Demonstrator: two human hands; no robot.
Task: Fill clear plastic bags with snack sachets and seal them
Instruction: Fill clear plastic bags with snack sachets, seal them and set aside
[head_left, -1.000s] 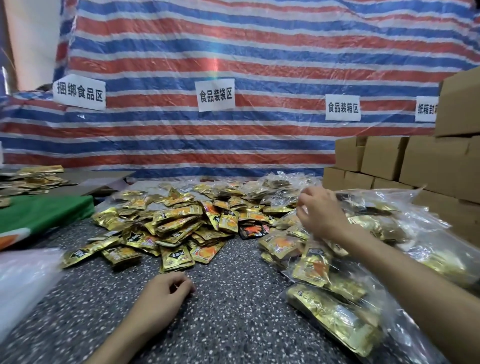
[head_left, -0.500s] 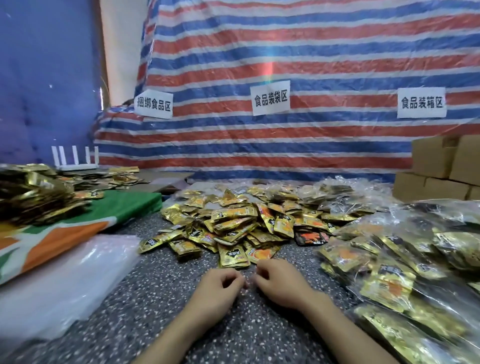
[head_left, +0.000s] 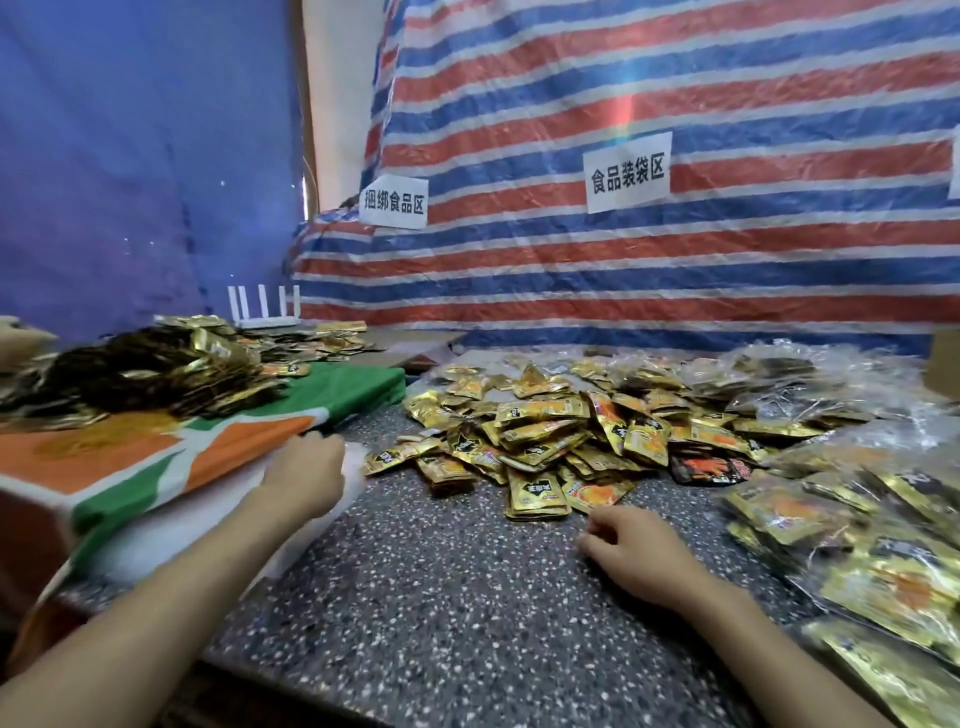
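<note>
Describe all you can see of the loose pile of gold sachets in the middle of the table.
The pile of gold sachets lies loose on the speckled grey tabletop: flat, shiny foil packets with black and orange print, overlapping at many angles. One black sachet lies at its right edge; filled clear bags lie beyond.

The light is soft and even, and shadows are weak. A faint rainbow flare crosses the striped tarp (head_left: 631, 111) far right. The gold sachets (head_left: 545, 431) glint. Edges bend and blur, mostly at the filled bags (head_left: 883, 587) near right.
</note>
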